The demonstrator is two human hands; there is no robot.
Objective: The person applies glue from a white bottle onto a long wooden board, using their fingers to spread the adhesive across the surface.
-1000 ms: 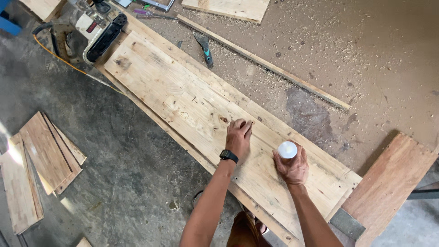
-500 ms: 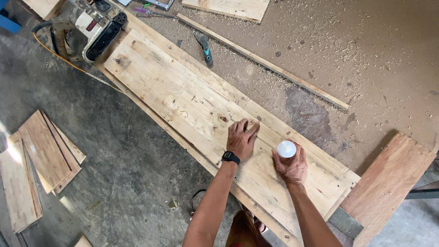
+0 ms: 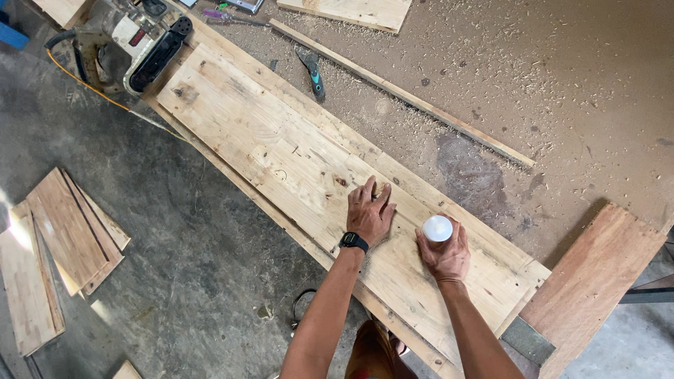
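While the left hand (image 3: 370,215) is lying open and flat, fingers spread, on the long pale wooden panel (image 3: 302,168), the right hand (image 3: 444,254) is gripping a small white-capped container (image 3: 437,228) and holding it upright just above the same panel, near its closer end. Judging from this, the person is working some filler or glue into the board's surface, with the left palm smoothing or feeling a spot beside a dark knot (image 3: 341,182). Any further move is calling for a steady hold on the container and for keeping the panel from sliding on the sawdust-strewn worktop (image 3: 562,91). A belt sander (image 3: 133,42) is sitting at the panel's far end, well apart from both hands. Compared with a second ago, the left hand is lying slightly farther along the board with its fingers spread wider, while the right hand is staying almost where it was.
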